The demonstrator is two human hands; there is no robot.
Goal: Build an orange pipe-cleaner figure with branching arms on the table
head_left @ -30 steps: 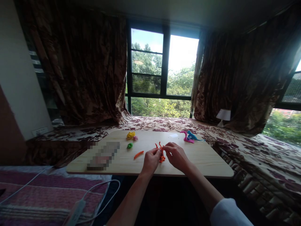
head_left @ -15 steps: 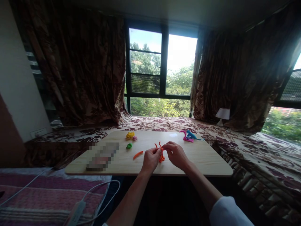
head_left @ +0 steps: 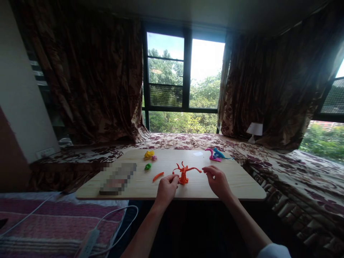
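An orange modelling-clay figure (head_left: 183, 178) stands upright on the table, like a small tree with a thick trunk and several thin branches. One long branch stretches out to the right. My left hand (head_left: 167, 188) is closed in a pinch at the trunk's left side; its fingertips partly hide what they grip. Just beyond the tip of the long branch is my right hand (head_left: 218, 181), fingers loosely bent and holding nothing visible. To the left of the figure lies a loose orange clay strip (head_left: 158, 176).
Green (head_left: 148, 166), yellow (head_left: 148, 154) and pink (head_left: 154, 157) clay lumps lie at the back left of the wooden table (head_left: 236, 190). A magenta clay piece (head_left: 214, 157) and a blue clay animal (head_left: 220, 154) are at back right. A blurred-out flat object (head_left: 118, 179) lies left.
My right hand has moved right, away from the orange figure, and a long branch now reaches out on that side. My left hand has shifted slightly left and down, uncovering the trunk.
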